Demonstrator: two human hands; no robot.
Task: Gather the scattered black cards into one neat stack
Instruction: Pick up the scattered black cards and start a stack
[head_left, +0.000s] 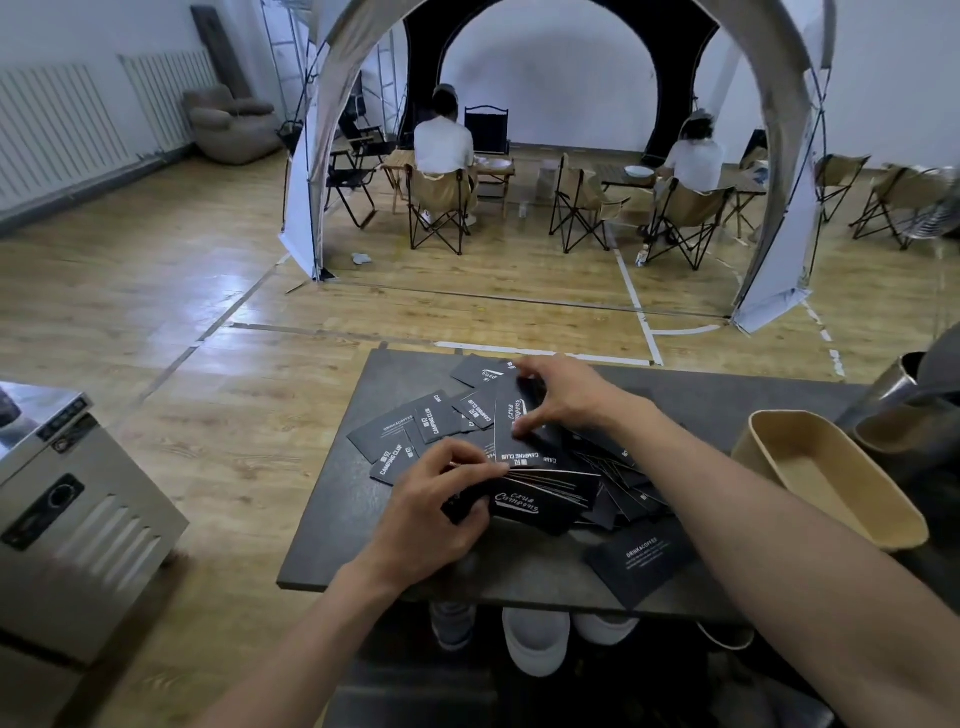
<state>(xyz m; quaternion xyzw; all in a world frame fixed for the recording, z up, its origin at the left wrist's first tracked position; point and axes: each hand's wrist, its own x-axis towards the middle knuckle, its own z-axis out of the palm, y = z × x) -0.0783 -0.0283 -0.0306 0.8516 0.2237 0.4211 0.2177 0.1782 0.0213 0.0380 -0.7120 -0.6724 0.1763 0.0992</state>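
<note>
Several black cards with white print lie scattered on a dark grey table (332, 545). My left hand (436, 514) grips a fanned bundle of black cards (545, 496) by its left end, just above the table. My right hand (561, 397) pinches the top of a tilted black card (511, 436) behind the bundle. More loose cards (410, 428) overlap to the left and a single card (641, 564) lies alone at the near right. A further card (475, 371) sits at the far edge.
A tan paper tray (831, 478) stands at the right of the table, with dark and metal vessels (893, 384) behind it. A steel machine (67, 519) stands at the left. White cups (535, 642) sit on a shelf under the table. Two people sit in camping chairs far ahead.
</note>
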